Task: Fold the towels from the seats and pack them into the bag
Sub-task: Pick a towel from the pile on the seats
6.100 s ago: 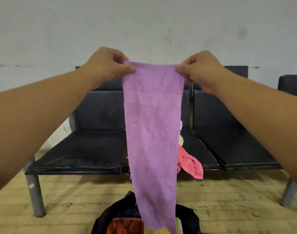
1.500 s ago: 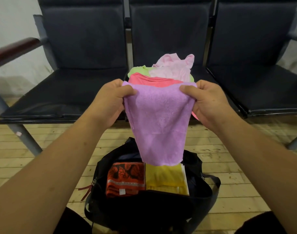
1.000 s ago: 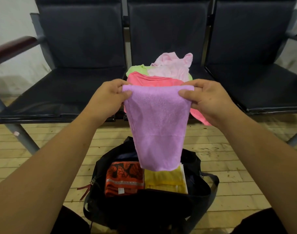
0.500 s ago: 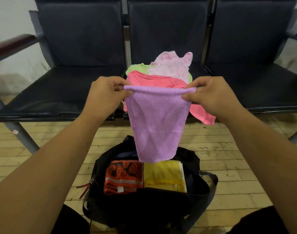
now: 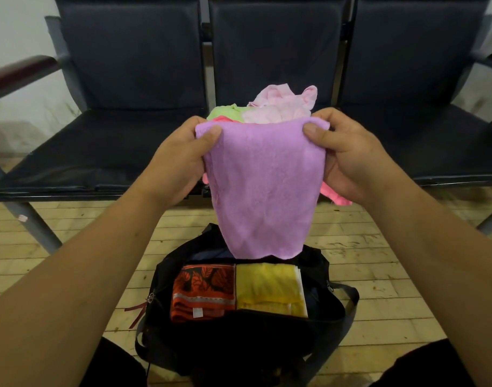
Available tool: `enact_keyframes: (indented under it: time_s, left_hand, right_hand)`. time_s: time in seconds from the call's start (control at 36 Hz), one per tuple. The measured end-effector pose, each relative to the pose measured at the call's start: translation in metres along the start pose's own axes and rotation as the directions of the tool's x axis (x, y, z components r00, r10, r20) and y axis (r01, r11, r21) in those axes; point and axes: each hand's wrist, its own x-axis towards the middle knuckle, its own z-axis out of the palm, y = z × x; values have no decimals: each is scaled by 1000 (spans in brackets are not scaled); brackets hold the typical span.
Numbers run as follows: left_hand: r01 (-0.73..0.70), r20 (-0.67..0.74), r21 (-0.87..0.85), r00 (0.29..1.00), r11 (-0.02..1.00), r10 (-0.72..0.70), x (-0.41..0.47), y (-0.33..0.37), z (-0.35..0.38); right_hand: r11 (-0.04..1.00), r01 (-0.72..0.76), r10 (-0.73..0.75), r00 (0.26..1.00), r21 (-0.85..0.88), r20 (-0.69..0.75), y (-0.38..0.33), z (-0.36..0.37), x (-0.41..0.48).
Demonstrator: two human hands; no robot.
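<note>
Left hand, right hand pinch purple towel; white tag seems blank.

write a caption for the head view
Left hand and right hand hold a purple towel by its top corners over the open bag, red towel and yellow towel inside.

No legible text, brand, number; small white tag on red patterned towel, perhaps printed, unreadable.
</note>
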Motion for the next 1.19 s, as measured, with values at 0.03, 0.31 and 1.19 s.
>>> enact_keyframes:
  time_s: [0.03,0.31,1.19]
  left_hand:
    - [23,46,-58,999,998,-20,0,0,1]
    - [474,428,-469,860,745,-278,-21,-12,35]
    - [218,345,-172,927,961,-148,-19,-11,36]
  right_hand:
    - [998,7,-7,1000,56,-10,-1,2,0]
    - [889,-304,322,947,343,6,5,-11,8]
    - [856,-213,178,977,471,117,-2,11,-7]
